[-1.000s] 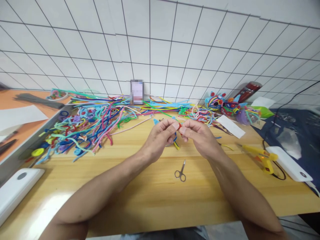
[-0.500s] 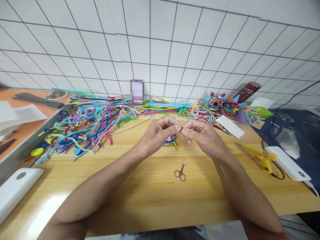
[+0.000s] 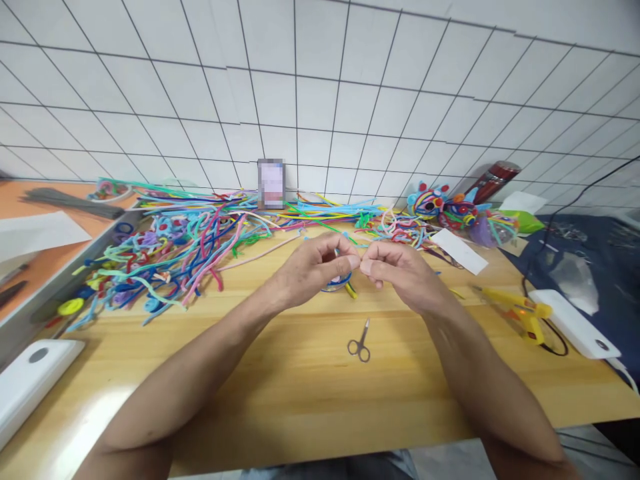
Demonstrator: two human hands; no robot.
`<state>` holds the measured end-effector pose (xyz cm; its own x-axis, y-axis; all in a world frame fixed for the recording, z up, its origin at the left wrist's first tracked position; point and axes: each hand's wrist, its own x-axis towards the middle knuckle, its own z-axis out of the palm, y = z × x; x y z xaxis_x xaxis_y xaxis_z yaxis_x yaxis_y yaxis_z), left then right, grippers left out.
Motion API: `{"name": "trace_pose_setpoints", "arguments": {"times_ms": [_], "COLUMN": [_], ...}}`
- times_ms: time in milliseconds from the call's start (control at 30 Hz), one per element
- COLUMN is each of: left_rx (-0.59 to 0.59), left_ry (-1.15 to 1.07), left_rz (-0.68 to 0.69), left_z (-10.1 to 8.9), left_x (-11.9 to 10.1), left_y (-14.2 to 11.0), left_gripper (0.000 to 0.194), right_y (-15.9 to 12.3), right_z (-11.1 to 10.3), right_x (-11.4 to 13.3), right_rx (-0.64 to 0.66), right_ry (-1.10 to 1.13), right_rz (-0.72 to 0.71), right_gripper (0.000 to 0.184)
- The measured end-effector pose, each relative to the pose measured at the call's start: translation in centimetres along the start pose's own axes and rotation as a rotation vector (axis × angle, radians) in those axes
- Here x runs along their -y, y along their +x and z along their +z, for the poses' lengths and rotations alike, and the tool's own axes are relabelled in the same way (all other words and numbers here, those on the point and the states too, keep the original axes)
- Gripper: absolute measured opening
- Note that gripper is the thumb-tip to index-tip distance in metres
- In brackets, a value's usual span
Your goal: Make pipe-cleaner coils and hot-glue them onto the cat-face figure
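Above the middle of the table, my left hand (image 3: 320,267) and my right hand (image 3: 397,270) meet fingertip to fingertip, each closed in a pinch. Whatever is between the fingertips is hidden or too small to name. Partly covered by my left hand, a blue, round piece (image 3: 336,283) rests on the table, with a short yellow and dark strip (image 3: 351,291) beside it. Small scissors (image 3: 360,343) lie nearer to me, below the hands, with their tips pointing away.
Many coloured pipe cleaners (image 3: 200,250) lie heaped at left and along the wall. Right of my hands are a white card (image 3: 460,251), a yellow glue gun (image 3: 530,320) and a white power bank (image 3: 575,323). A phone (image 3: 271,183) stands at the back, near colourful pipe-cleaner figures (image 3: 427,201).
A small red bit showed between my fingertips before; now it is out of sight. The two hands stay nearly in place, and the view has shifted slightly.
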<state>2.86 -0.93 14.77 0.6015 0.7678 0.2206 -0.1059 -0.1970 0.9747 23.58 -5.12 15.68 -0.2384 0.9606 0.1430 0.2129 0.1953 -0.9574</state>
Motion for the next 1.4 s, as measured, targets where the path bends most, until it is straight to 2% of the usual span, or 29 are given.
{"name": "trace_pose_setpoints", "arguments": {"times_ms": [133,267,433,500,567,700,833,1033,1167,1267,1400], "left_rx": [-0.091,-0.223,-0.357,-0.356,-0.286,-0.102,-0.071,-0.123,-0.164,-0.244,-0.347], "left_ry": [0.018,-0.139,-0.341,-0.384,-0.374,-0.116,0.098,0.061,-0.014,-0.102,-0.327], "left_rz": [0.033,0.004,-0.016,-0.028,-0.048,-0.024,0.032,0.038,0.058,0.054,0.031], "left_z": [0.4,1.9,3.4,3.4,3.0,1.2,0.4,1.0,1.6,2.5,4.0], "left_x": [0.0,0.5,1.7,1.8,1.5,0.5,0.0,0.1,0.4,0.8,1.7], "left_y": [-0.1,-0.2,-0.2,-0.1,0.0,0.1,0.0,-0.2,-0.3,-0.4,-0.5], "left_gripper": [0.039,0.047,0.045,0.045,0.046,0.038,0.029,0.029,0.032,0.035,0.04], "right_y": [0.1,0.3,0.7,0.7,0.6,0.1,-0.4,-0.8,-1.0,-1.0,-0.8], "right_z": [0.2,1.1,2.1,2.0,1.6,0.7,0.5,0.9,1.4,2.1,3.3], "right_x": [-0.2,-0.5,-1.5,-1.6,-1.3,0.1,0.6,0.6,1.0,0.9,-0.1], "right_rx": [-0.015,-0.081,-0.13,-0.161,-0.193,-0.201,-0.196,-0.291,-0.354,-0.39,-0.396], "right_ry": [0.034,0.112,0.149,0.14,0.101,-0.111,-0.288,-0.51,-0.571,-0.521,-0.291], "right_rz": [0.003,0.006,-0.024,-0.04,-0.064,-0.104,-0.137,-0.281,-0.349,-0.327,-0.236], "right_gripper": [0.031,0.038,0.039,0.035,0.031,0.028,0.023,0.009,0.015,0.019,0.02]}}
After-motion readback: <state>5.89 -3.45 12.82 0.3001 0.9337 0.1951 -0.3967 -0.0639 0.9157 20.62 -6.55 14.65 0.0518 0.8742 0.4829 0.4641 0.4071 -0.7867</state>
